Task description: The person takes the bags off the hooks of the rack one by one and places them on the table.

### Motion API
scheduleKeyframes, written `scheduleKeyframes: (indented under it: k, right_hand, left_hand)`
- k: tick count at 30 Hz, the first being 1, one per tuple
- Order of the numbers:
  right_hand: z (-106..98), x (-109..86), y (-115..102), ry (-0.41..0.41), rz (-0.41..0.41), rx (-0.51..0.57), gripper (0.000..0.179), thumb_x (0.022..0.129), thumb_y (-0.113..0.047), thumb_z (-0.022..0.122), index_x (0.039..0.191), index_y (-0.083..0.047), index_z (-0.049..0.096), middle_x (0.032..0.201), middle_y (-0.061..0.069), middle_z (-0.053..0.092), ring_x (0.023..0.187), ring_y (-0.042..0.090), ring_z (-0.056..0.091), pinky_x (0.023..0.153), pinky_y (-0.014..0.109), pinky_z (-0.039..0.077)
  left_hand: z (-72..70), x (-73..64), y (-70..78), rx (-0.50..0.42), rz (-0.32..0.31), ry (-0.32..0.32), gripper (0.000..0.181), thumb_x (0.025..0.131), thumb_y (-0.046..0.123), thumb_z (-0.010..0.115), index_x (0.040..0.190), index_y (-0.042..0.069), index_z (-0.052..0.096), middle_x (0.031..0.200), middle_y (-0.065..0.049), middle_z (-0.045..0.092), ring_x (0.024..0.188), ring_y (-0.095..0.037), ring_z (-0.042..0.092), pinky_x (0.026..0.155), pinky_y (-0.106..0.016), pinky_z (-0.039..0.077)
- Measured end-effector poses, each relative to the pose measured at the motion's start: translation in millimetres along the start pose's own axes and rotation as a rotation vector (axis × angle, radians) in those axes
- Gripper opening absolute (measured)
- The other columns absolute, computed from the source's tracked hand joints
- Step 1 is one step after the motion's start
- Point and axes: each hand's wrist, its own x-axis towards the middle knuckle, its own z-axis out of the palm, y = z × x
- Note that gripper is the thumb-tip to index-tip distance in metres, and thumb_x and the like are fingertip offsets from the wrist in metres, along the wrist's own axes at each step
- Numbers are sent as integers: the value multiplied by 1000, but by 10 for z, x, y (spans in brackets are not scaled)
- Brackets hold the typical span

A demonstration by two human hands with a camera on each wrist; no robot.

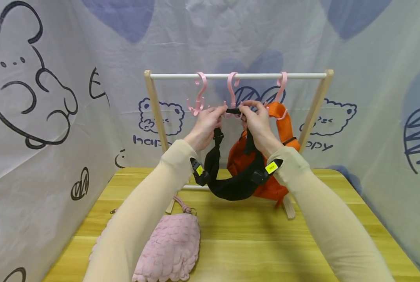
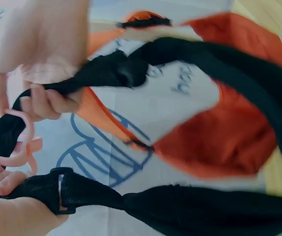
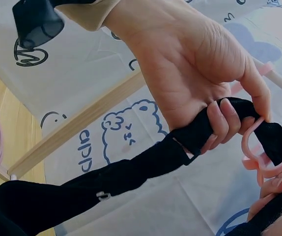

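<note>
both hands raised at the middle pink hook (image 1: 232, 91) on the white rail (image 1: 238, 76) of a small wooden rack (image 1: 154, 109). left hand (image 1: 207, 124) curled round the black strap (image 1: 233, 111) just left of the hook's lower prongs, fingers pressed together and pinching the webbing. right hand (image 1: 257, 122) gripping the same strap just right of the hook, fingers curled over it with the thumb alongside, as the right wrist view shows (image 3: 214, 123). strap stretched level between the two hands, lying against the hook. black bag (image 1: 232, 188) hanging below in a loop, just above the yellow table (image 1: 301, 235), in front of the orange bag (image 1: 266, 164). orange bag hung from the right-hand pink hook (image 1: 281, 88). left-hand pink hook (image 1: 198, 96) bare. pink fluffy bag (image 1: 171, 246) lying on the table near the left sleeve (image 1: 139, 219).
</note>
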Motion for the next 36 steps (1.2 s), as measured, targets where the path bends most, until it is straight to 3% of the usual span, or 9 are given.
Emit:
scheduleKeyframes:
  k: [5, 9, 12, 16, 22, 28, 36]
  right_hand:
    - [-1, -17, -14, -5, -5, 4, 20, 103, -19, 56, 120, -10, 51, 71, -2, 48, 59, 11, 41, 60, 23, 38]
    - [14, -27, -36, -12, -11, 4, 20, 103, -18, 55, 121, -10, 51, 70, -3, 47, 57, 12, 40, 59, 23, 36]
    - [20, -33, -42, -17, -17, 6, 21, 103, -17, 55, 122, -9, 51, 69, -3, 46, 57, 12, 39, 58, 22, 35]
    - [25, -38, -35, -18, -22, 7, 22, 103, -17, 55, 123, -8, 51, 67, -4, 46, 57, 11, 39, 58, 22, 35]
    - [44, -34, -22, -33, -49, 33, 22, 104, -15, 53, 124, -6, 49, 62, -4, 44, 55, 12, 38, 58, 22, 34]
    - [53, -36, -8, -51, -67, 38, 23, 104, -13, 51, 126, -5, 49, 62, -5, 44, 56, 12, 38, 58, 21, 34]
    - [36, -47, 1, -54, -92, 23, 19, 105, -14, 50, 122, -6, 50, 67, -5, 49, 59, 12, 41, 59, 21, 37]
  left_hand:
    - [-6, -55, -32, 281, 106, 39, 36, 104, 42, 54, 108, 6, 61, 84, 2, 46, 82, -15, 43, 74, -29, 31]
    - [-15, -71, -48, 391, 197, 65, 35, 104, 43, 52, 109, 9, 59, 93, -2, 50, 86, -18, 46, 74, -29, 34]
    - [-14, -68, -65, 451, 283, 89, 30, 105, 38, 53, 106, 8, 57, 92, -4, 52, 81, -19, 47, 70, -28, 37]
    - [-12, -44, -103, 509, 394, 123, 25, 105, 30, 55, 106, 5, 58, 97, -9, 61, 86, -19, 55, 76, -27, 43]
    - [-22, -19, -136, 529, 524, 146, 22, 103, 21, 59, 109, 0, 60, 103, -17, 68, 93, -25, 64, 85, -34, 51]
    - [-58, -7, -168, 642, 660, 166, 21, 101, 17, 61, 110, -2, 61, 105, -18, 72, 92, -29, 69, 86, -40, 56]
    - [-90, -28, -206, 776, 779, 155, 20, 101, 13, 61, 116, 0, 63, 115, -17, 73, 103, -29, 72, 95, -40, 56]
